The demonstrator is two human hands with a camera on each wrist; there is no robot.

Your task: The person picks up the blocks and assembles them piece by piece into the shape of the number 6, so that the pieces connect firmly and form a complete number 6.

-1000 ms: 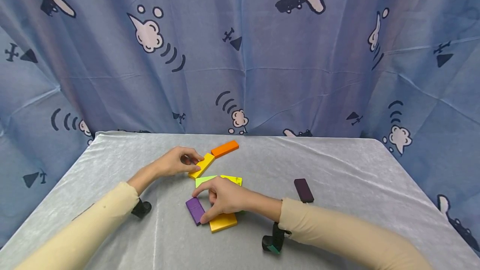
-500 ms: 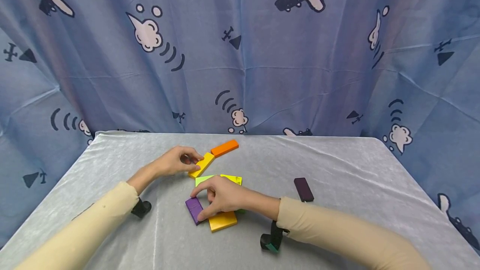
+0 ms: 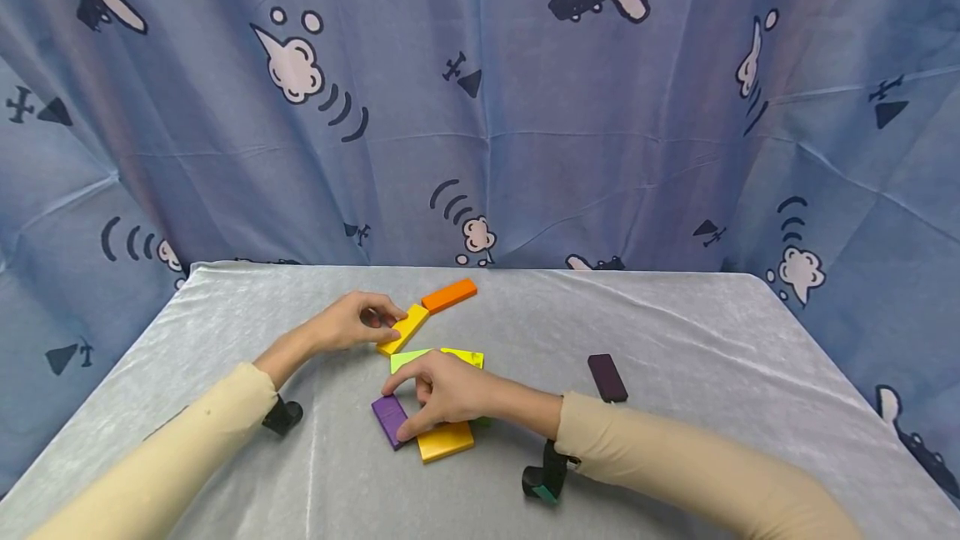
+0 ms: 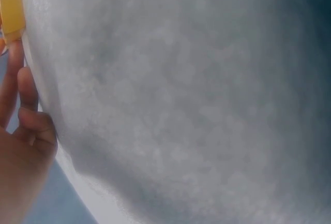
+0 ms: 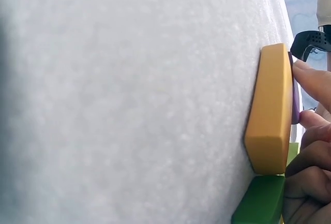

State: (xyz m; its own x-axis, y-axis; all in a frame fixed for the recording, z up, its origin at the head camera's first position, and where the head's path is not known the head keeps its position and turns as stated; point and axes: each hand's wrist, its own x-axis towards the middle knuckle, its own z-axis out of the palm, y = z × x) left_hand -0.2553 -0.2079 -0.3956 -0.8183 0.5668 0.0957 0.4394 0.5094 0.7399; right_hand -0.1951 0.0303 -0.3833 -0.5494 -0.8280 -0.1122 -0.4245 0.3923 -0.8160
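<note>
In the head view, my left hand [image 3: 352, 322] pinches a yellow block [image 3: 409, 327] between thumb and fingers. One end of that block meets an orange block [image 3: 450, 296]. My right hand [image 3: 453, 394] reaches across the middle and holds a purple block [image 3: 387, 420] flat on the cloth, thumb at its near end and index finger at its far end. A golden-yellow block [image 3: 446, 443] lies beside the purple one. Behind the right hand are a light green block [image 3: 406, 359] and a bright yellow block [image 3: 472, 358], both partly hidden. A dark green block [image 5: 262, 198] touches the golden-yellow one in the right wrist view.
A dark, nearly black block [image 3: 607, 378] lies apart on the right, beyond the right forearm. Pale velvety cloth [image 3: 675, 332] covers the table. A blue patterned curtain [image 3: 525, 173] hangs behind and at both sides.
</note>
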